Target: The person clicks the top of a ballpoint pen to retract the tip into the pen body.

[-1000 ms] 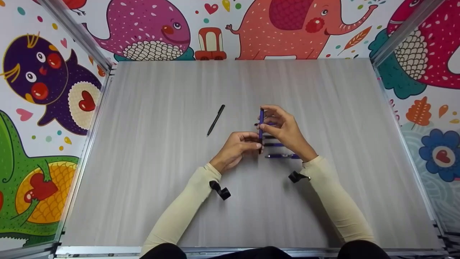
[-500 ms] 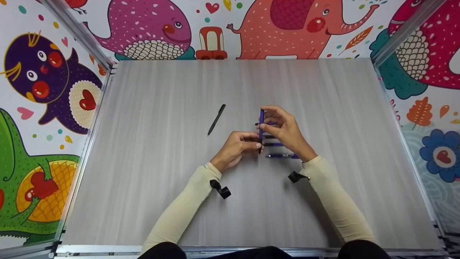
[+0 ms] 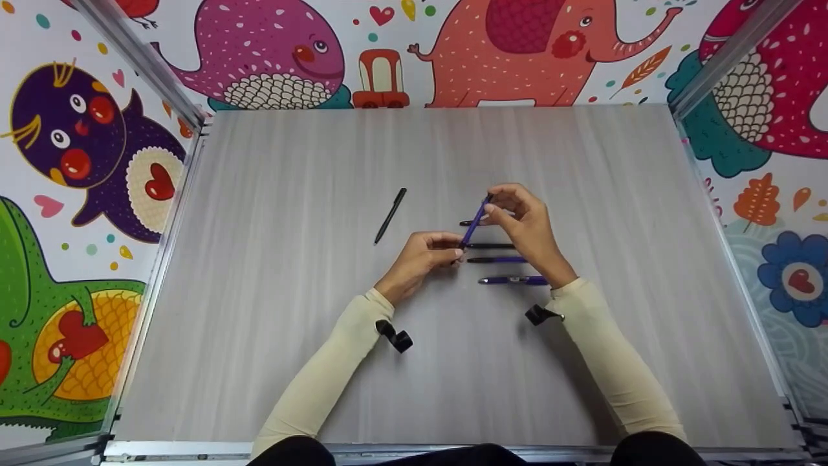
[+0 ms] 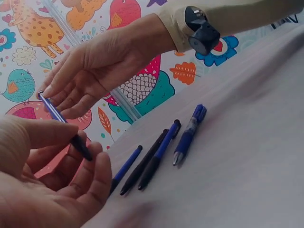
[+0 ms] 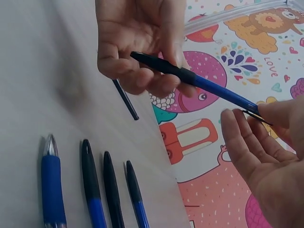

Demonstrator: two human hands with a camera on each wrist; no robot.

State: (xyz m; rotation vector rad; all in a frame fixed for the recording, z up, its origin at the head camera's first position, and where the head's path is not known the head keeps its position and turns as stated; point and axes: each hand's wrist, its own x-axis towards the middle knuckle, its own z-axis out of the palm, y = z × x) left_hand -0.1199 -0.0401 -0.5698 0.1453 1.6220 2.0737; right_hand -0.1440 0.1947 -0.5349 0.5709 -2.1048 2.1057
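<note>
Both hands hold one blue pen with a black grip (image 5: 221,93) above the table. My left hand (image 3: 420,262) pinches its black tip end between thumb and fingers. At the other end, my right hand (image 3: 525,220) grips the blue barrel near the clip with thumb and fingertips. Under and beside the right hand lie several pens in a row: a thick blue pen with a silver tip (image 4: 189,135), a blue pen with a black grip (image 4: 160,154), a black pen (image 4: 144,161), and another blue pen (image 4: 127,165), partly hidden in the head view.
A separate black pen (image 3: 390,216) lies slanted to the left of the hands. The grey wood-grain table (image 3: 291,194) has metal rails along its edges. Printed cartoon panels (image 3: 504,52) stand around it.
The held pen has gone from nearly upright in the head view to slanted, its top shifting right with the right hand. The left hand moved slightly left, and more of the pen row shows.
</note>
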